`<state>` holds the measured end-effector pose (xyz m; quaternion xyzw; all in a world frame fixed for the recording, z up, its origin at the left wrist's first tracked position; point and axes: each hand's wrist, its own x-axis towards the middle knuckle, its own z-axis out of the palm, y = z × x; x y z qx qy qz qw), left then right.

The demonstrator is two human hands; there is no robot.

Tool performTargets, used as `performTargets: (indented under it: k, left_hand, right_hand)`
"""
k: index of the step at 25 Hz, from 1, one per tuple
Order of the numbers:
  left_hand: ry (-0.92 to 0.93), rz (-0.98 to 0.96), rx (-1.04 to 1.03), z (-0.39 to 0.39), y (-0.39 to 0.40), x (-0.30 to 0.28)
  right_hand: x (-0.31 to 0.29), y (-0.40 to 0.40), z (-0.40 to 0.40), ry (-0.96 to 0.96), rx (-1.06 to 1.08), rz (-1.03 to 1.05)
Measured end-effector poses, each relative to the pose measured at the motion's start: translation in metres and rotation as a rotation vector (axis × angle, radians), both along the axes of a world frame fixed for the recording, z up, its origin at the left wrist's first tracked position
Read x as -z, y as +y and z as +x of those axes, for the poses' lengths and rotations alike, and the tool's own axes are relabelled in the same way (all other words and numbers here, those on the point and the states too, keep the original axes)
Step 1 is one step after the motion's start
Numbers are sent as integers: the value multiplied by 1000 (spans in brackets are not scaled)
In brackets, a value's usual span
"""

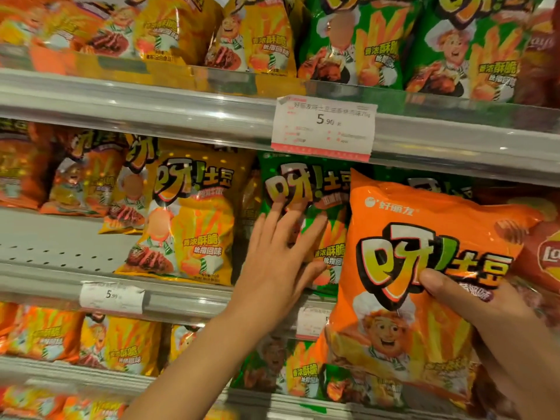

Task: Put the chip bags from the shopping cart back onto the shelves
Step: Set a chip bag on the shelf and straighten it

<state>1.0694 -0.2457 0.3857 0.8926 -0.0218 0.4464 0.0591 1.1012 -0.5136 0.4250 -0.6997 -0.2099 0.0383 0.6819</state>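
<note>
My right hand (pixel 481 325) grips an orange chip bag (pixel 409 268) from its right side, thumb across the front, holding it upright in front of the middle shelf (pixel 188 298). My left hand (pixel 278 262) lies flat with straight, spread fingers on a green chip bag (pixel 288 183) that stands on that shelf, just left of the orange bag. A yellow chip bag (pixel 194 219) stands to the left of the green one. The shopping cart is out of view.
Shelves full of yellow, orange and green chip bags run above and below. A white price tag (pixel 324 128) hangs on the upper shelf rail. A red Lay's bag (pixel 545 256) sits at the right edge. A bare stretch of shelf (pixel 51 237) shows at middle left.
</note>
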Motion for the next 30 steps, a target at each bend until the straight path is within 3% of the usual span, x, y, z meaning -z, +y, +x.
performTargets:
  k: [1, 2, 5, 12, 22, 26, 30]
  left_hand:
    - [34, -34, 22, -2, 2, -3]
    - [43, -60, 39, -6, 5, -4]
    - [-5, -75, 58, -29, 18, 3]
    - [-58, -141, -21, -111, 103, 5]
    - [11, -164, -188, -275, 330, 28]
    - [136, -213, -325, -319, 421, 33]
    - [85, -121, -245, -343, 479, 58]
  right_hand:
    - [-6, 11, -3, -113, -137, -34]
    - [-20, 23, -4, -46, -108, -41]
    - [-28, 40, -11, -159, -153, -29]
    - [-25, 136, -50, -214, -263, -65]
    - [-14, 369, -172, -159, -435, 67]
    - [-18, 469, -213, -105, -409, 88]
    - [-35, 537, -212, -10, -308, 125]
